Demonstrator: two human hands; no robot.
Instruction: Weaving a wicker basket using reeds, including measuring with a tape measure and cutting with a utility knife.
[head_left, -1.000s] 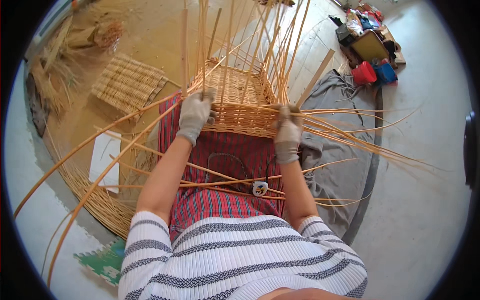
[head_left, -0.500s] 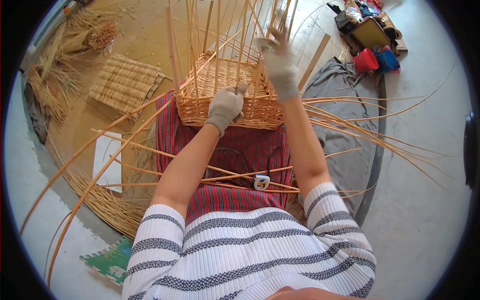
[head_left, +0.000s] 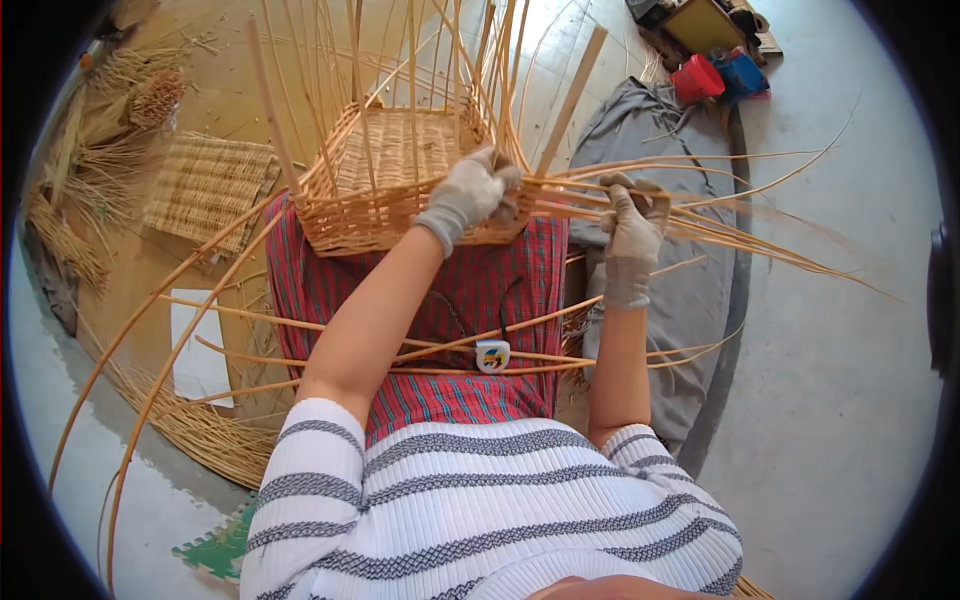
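Note:
A rectangular wicker basket (head_left: 350, 232) with tall upright stakes rests on a red checked cloth (head_left: 420, 300) over my lap. My left hand (head_left: 468, 195), in a pale knitted glove, is closed on the basket's near rim at its right end. Just right of that corner, my gloved right hand (head_left: 632, 225) has its fingers closed round long cane weavers (head_left: 760, 250) that trail from the basket out to the right. Loose canes lie across the cloth, with a white tape measure (head_left: 492, 356) among them.
A woven mat (head_left: 207, 180), straw bundles (head_left: 100, 150), a white sheet (head_left: 195, 345) and long reeds (head_left: 180, 430) lie to the left. Grey fabric (head_left: 680, 370) lies at the right; red (head_left: 697, 78) and blue (head_left: 740, 75) buckets stand beyond it, beside piled items.
My right hand rose among the stakes half a second ago and has since come down and right onto the weavers. My left hand has moved rightward along the near rim.

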